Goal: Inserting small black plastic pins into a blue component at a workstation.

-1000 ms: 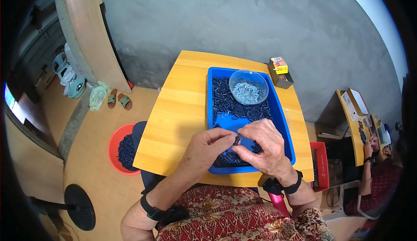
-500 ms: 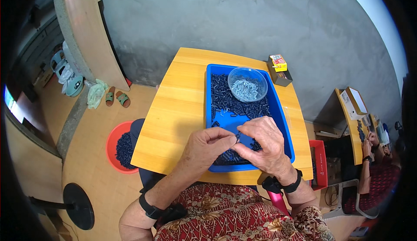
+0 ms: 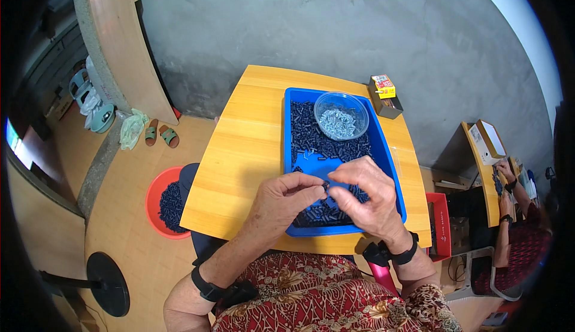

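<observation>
My left hand (image 3: 277, 206) pinches a small black cylindrical piece (image 3: 325, 186) between thumb and forefinger, above the near half of a blue tray (image 3: 394, 179). Close to its right side is my right hand (image 3: 369, 200), thumb and forefinger parted, with nothing visible between them. Many small black pieces (image 3: 304, 129) fill the tray's far part, and more lie under my hands. A round clear tub (image 3: 360, 111) of small silvery metal parts (image 3: 339, 123) rests on the black pieces. A few loose silvery parts (image 3: 308, 154) lie on the tray's bare blue floor.
The tray stands on a yellow wooden table (image 3: 227, 170). At its far right corner is a dark box (image 3: 390, 105) with a yellow packet (image 3: 383, 85). A red basin (image 3: 157, 195) of black pieces sits on the floor at left. A co-worker's hands (image 3: 505, 185) work at another table.
My right thumb and forefinger have drawn back slightly from the black piece, leaving it in my left fingers. The co-worker's hands have moved apart.
</observation>
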### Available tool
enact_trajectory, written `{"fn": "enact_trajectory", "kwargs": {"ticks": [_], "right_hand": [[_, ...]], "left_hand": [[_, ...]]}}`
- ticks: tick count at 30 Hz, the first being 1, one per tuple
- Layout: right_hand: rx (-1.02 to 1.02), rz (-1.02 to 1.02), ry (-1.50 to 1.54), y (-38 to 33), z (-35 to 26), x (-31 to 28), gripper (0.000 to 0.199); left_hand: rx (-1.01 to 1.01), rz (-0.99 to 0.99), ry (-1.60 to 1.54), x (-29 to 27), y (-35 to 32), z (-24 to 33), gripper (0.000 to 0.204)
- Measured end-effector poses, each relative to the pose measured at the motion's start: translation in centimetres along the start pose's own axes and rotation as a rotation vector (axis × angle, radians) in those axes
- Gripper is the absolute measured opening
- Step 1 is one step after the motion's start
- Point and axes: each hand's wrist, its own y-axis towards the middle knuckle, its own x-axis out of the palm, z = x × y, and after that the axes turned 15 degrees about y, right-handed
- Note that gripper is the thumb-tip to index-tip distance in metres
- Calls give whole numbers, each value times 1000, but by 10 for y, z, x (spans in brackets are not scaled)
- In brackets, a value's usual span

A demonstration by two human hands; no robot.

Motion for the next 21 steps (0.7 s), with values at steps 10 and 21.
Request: {"fn": "enact_trajectory", "kwargs": {"ticks": [10, 21], "right_hand": [[212, -38, 283, 3, 3, -2, 7], [51, -27, 92, 2, 1, 2, 28]], "left_hand": [[6, -24, 48, 1, 0, 0, 21], [-33, 5, -32, -2, 3, 1, 16]]}}
